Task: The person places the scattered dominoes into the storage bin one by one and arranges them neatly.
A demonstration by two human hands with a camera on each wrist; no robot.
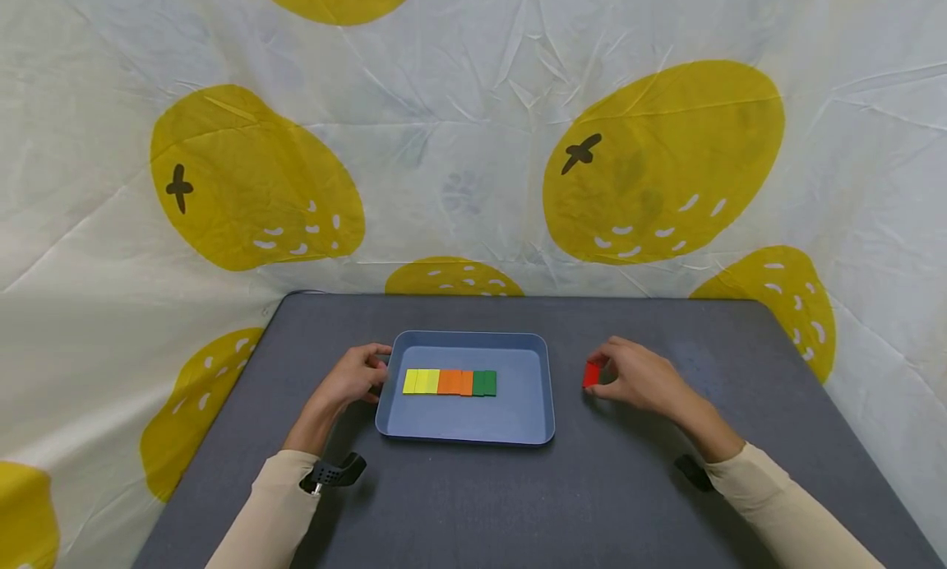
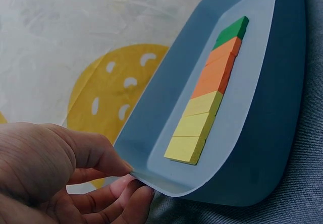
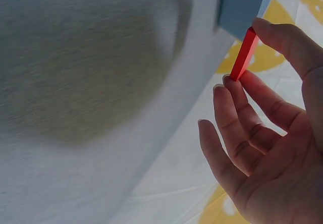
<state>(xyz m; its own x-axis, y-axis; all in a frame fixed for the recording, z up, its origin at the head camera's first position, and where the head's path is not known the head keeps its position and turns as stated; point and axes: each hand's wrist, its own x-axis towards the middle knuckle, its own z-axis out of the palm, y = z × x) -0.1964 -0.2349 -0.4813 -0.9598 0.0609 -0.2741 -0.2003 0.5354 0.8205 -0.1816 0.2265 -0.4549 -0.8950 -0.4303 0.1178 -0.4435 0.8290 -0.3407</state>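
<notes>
My left hand (image 1: 353,378) pinches the left rim of a shallow blue-grey tray (image 1: 518,396), thumb on the edge and fingers curled beneath it in the left wrist view. On the tray floor lies a row of flat rectangular tiles touching end to side: two yellow tiles (image 1: 421,381), then orange tiles (image 1: 455,382), then green tiles (image 1: 484,383). To the right of the tray, my right hand (image 1: 639,378) pinches a thin red tile (image 3: 244,54) by its two ends, between thumb and fingertips, above the table. The little finger stands apart from it.
The tray rests on a dark grey table (image 1: 473,503), near its middle. Behind and at the left hangs a pale cloth (image 1: 459,182) printed with large yellow fruit, meeting the table's far edge. A dark band (image 1: 336,472) sits around the left wrist.
</notes>
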